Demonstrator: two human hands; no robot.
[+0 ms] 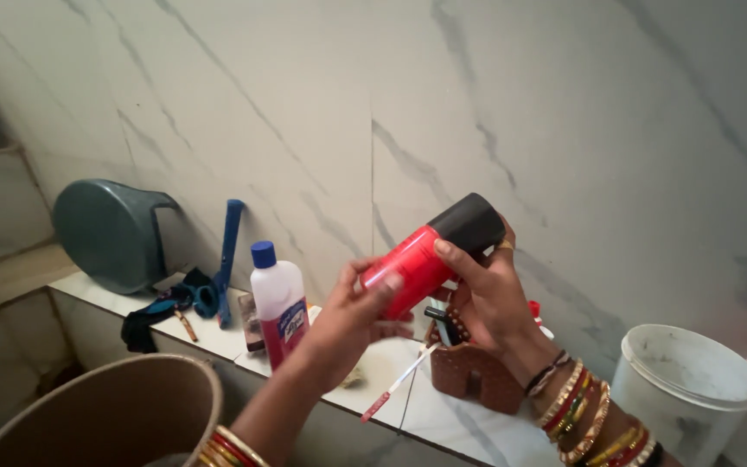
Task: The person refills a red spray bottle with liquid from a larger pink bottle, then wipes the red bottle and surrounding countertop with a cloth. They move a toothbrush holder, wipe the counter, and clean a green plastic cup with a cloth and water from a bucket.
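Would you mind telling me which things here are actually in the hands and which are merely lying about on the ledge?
In hand:
- red can with black cap, held tilted by the left hand and right hand

Lying about:
- clear bottle with blue cap
- grey-green tub leaning on the wall
- blue brush
- brown holder
- white bucket
- toothbrush

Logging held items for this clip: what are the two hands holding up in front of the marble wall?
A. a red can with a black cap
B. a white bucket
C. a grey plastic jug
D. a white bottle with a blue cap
A: the left hand and right hand both grip the red can with a black cap, tilted; the white bottle with a blue cap stands untouched on the ledge.
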